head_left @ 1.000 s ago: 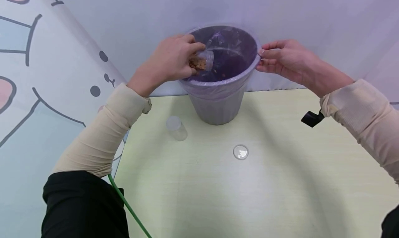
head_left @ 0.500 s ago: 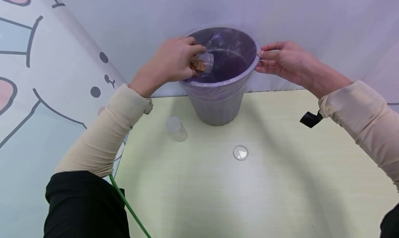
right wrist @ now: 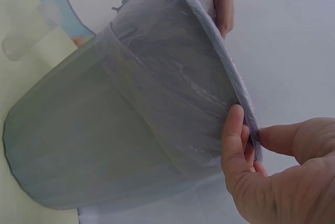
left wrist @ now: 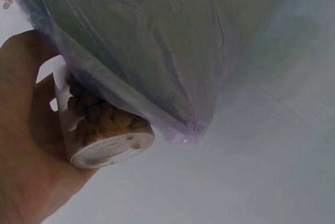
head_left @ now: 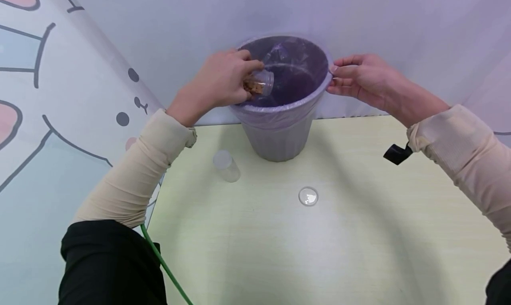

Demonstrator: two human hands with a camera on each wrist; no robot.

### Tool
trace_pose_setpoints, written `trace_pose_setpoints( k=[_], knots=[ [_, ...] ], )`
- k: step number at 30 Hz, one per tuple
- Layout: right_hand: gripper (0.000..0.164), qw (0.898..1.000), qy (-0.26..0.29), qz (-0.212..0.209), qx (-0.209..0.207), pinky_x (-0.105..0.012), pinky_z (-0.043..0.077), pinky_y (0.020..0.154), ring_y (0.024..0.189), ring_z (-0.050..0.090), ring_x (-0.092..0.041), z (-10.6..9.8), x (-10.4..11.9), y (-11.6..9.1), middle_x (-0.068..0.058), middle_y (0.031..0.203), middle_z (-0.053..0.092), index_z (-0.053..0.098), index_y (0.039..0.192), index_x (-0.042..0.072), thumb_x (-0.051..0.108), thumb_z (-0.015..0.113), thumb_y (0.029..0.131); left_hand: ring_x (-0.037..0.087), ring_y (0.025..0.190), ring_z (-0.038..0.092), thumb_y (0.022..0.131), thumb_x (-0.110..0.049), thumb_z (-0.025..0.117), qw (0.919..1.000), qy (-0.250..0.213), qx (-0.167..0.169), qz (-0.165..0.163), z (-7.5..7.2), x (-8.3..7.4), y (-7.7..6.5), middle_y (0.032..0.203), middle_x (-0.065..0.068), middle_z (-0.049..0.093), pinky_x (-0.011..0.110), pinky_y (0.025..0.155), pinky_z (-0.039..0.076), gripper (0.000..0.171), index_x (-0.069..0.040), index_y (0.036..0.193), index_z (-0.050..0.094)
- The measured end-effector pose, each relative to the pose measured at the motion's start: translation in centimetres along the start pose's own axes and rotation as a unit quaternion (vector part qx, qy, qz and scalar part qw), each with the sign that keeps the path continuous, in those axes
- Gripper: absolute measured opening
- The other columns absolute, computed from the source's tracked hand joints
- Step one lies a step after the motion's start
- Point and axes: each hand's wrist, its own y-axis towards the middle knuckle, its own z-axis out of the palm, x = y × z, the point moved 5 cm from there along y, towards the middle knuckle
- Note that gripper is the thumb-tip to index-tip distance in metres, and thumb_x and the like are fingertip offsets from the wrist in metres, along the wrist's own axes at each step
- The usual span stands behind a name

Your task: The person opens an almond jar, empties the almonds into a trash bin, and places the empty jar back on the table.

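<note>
My left hand grips a clear plastic jar that lies tilted over the mouth of a bin, its open end pointing right and inward. Brown nut-like pieces fill part of the jar; their exact kind is hard to tell. The grey bin stands upright, lined with a thin purple bag folded over the rim. On the bin's right side, my right hand pinches the rim and bag between thumb and fingers. The bottom of the bin's inside is dark.
A second clear container with a whitish top stands on the pale table, front left of the bin. A round clear lid lies nearer. A green cable runs by the left sleeve. White cloth hangs behind.
Both hands keep their places at the bin, and the jar stays tilted over it. A few small specks seen inside the bin earlier no longer show. The head view shifts slightly.
</note>
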Motion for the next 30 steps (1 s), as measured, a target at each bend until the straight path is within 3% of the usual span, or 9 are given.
trace_pose_setpoints(
  k=[30],
  knots=[
    [0.029, 1.000, 0.000, -0.007, 0.002, -0.034, 0.064, 0.080, 0.090, 0.071, -0.024, 0.15, -0.21, -0.23, -0.012, 0.104, 0.068, 0.055, 0.123, 0.002, 0.003, 0.069, 0.098, 0.036, 0.104, 0.058, 0.082, -0.008, 0.059, 0.9998, 0.015, 0.005, 0.007, 0.12, -0.16, -0.02, 0.127, 0.017, 0.064, 0.054, 0.085, 0.053, 0.065, -0.013, 0.147, 0.060]
  ],
)
